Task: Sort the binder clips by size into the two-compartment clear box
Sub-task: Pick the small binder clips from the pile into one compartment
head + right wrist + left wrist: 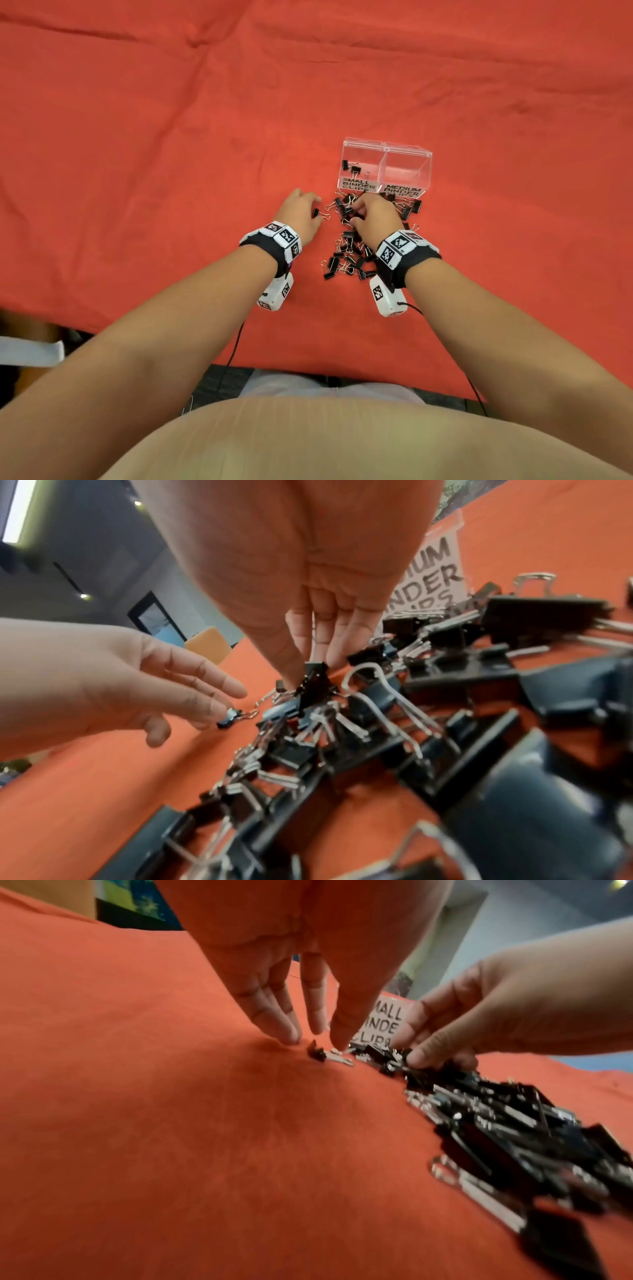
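A clear two-compartment box (386, 150) stands on the red cloth. Its left half, labelled SMALL BINDER CLIPS, holds two small clips (351, 167). The right half (407, 171), labelled MEDIUM, holds none. A pile of black binder clips (346, 258) of mixed sizes lies in front of the box. My left hand (317, 207) reaches down left of the pile with straight fingers. Its fingertips (289, 1035) touch a lone small clip (316, 1053) on the cloth. My right hand (311, 668) is over the pile's far end, its thumb and fingers pinching a small black clip (314, 681).
Red cloth (171, 154) covers the whole table, wrinkled in places. The table's near edge (342, 368) runs just in front of my body, with thin cables (236, 346) hanging over it. A larger clip (544, 615) lies by the MEDIUM label.
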Motion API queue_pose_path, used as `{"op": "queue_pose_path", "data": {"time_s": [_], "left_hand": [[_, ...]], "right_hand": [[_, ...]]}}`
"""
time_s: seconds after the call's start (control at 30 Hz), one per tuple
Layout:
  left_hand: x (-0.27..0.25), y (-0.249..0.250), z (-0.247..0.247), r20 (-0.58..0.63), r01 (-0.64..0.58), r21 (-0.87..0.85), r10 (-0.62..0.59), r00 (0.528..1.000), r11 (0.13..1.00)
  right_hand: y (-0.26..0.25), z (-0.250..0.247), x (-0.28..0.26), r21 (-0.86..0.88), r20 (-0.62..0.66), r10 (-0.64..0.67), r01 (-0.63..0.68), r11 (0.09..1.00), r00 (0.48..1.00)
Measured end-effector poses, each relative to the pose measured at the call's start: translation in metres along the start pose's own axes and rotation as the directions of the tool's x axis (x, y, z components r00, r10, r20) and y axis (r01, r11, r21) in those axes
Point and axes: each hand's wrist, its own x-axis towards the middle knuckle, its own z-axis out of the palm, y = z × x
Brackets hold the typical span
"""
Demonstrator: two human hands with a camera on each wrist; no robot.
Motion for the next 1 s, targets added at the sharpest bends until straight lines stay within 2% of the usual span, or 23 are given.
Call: {"op": "queue_pose_path", "data": {"time_s": [0.1, 0.2, 0.33, 0.47, 0.67, 0.73, 0.87, 0.93, 1.0], "left_hand": [[0.0, 0.001, 0.005, 0.012, -0.042, 0.097, 0.041, 0.999, 0.994], [0.0, 0.0, 0.005, 0.002, -0.053, 0.122, 0.053, 0.999, 0.991], [-0.003, -0.001, 0.002, -0.023, -0.051, 0.041, 0.052, 0.998, 0.998], [-0.007, 0.003, 0.004, -0.061, -0.072, -0.122, 0.064, 0.996, 0.99], [-0.001, 0.03, 0.01, -0.051, -0.143, -0.101, 0.139, 0.989, 0.985], [0.001, 0.038, 0.015, -0.038, -0.136, -0.077, 0.133, 0.99, 0.988], [0.005, 0.044, 0.026, -0.019, -0.12, -0.009, 0.119, 0.993, 0.993], [0.007, 0.042, 0.027, -0.009, -0.112, 0.038, 0.112, 0.994, 0.993], [0.008, 0.041, 0.025, 0.006, -0.122, 0.081, 0.122, 0.993, 0.989]], "right_hand": [[0.006, -0.002, -0.001, 0.11, -0.036, 0.062, -0.058, 0.992, 0.997], [0.011, -0.011, -0.003, 0.238, -0.06, 0.14, -0.122, 0.964, 0.988], [0.02, -0.025, -0.006, 0.378, -0.042, 0.204, -0.173, 0.91, 0.978], [0.024, -0.035, -0.011, 0.488, 0.014, 0.257, -0.231, 0.842, 0.966], [0.019, -0.03, -0.009, 0.61, 0.094, 0.366, -0.344, 0.714, 0.926], [0.013, -0.025, -0.012, 0.546, 0.093, 0.352, -0.344, 0.764, 0.931], [0.006, -0.008, -0.015, 0.155, 0.019, 0.225, -0.225, 0.962, 0.974], [0.005, 0.0, -0.013, -0.015, 0.003, 0.178, -0.178, 0.984, 0.984], [0.007, 0.006, -0.011, -0.086, -0.016, 0.141, -0.142, 0.986, 0.99]]}}
